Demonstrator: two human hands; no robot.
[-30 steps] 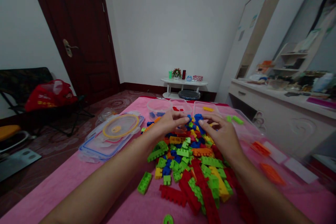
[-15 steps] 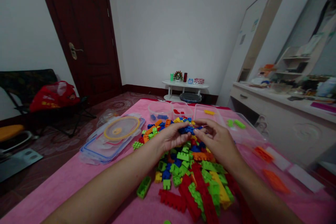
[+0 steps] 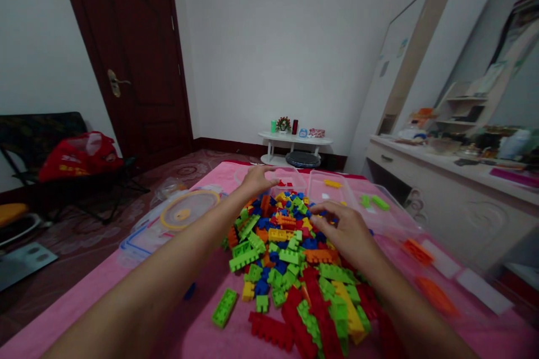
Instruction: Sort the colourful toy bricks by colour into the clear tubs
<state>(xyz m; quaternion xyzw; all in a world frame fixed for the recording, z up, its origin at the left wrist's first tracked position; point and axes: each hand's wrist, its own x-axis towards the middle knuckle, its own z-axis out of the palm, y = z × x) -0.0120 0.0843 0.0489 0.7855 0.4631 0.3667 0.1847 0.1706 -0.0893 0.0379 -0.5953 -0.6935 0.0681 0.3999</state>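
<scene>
In the head view, picking through the bricks (image 3: 290,256) heaped on the pink cloth (image 3: 229,342) seemed underway, the left hand (image 3: 257,180) by the tub (image 3: 237,173), its grip impossible to tell, the right hand (image 3: 343,228) loosely parted over them, where another pick called for a fingertip pinch.

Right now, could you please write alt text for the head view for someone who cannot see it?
A heap of coloured toy bricks covers part of a pink cloth, with a person's left hand near the clear tubs beyond it and the right hand at the heap's right side. Stacked lids lie to the left.
</scene>
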